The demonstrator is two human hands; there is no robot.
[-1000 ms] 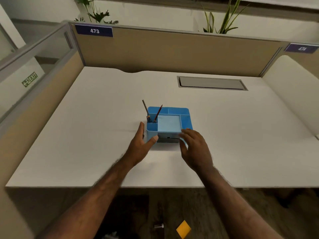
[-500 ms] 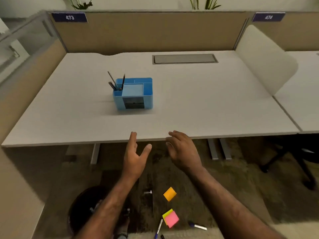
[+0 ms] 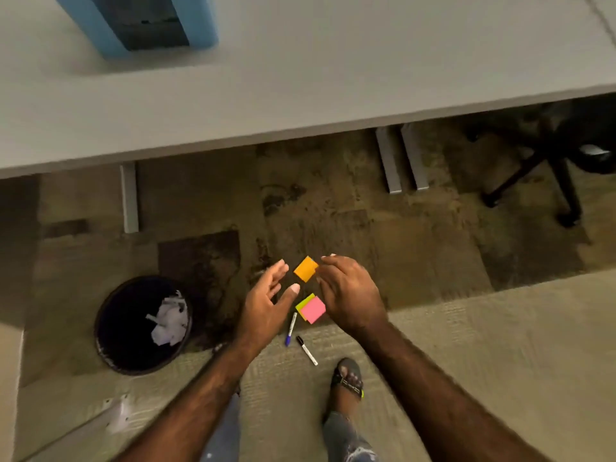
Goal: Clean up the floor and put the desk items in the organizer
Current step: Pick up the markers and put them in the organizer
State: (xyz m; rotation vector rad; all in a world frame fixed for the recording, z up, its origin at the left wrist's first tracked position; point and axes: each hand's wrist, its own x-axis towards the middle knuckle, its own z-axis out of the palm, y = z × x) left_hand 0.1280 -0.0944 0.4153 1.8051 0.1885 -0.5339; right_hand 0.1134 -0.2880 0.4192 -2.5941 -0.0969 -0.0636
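Both hands are hovering open-fingered over the square orange sticky-note pad (image 3: 306, 268): left hand (image 3: 266, 303) just left, right hand (image 3: 346, 295) just right, neither grasping anything.

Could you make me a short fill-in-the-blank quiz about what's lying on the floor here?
1. The sticky pad between the left hand and right hand is ____.
2. The black bin holds crumpled ____.
3. The number of markers on the carpet, one blue-capped and one black-capped, is ____.
4. The pink pad lies on top of a ____ one.

Missing words: orange; paper; two; yellow
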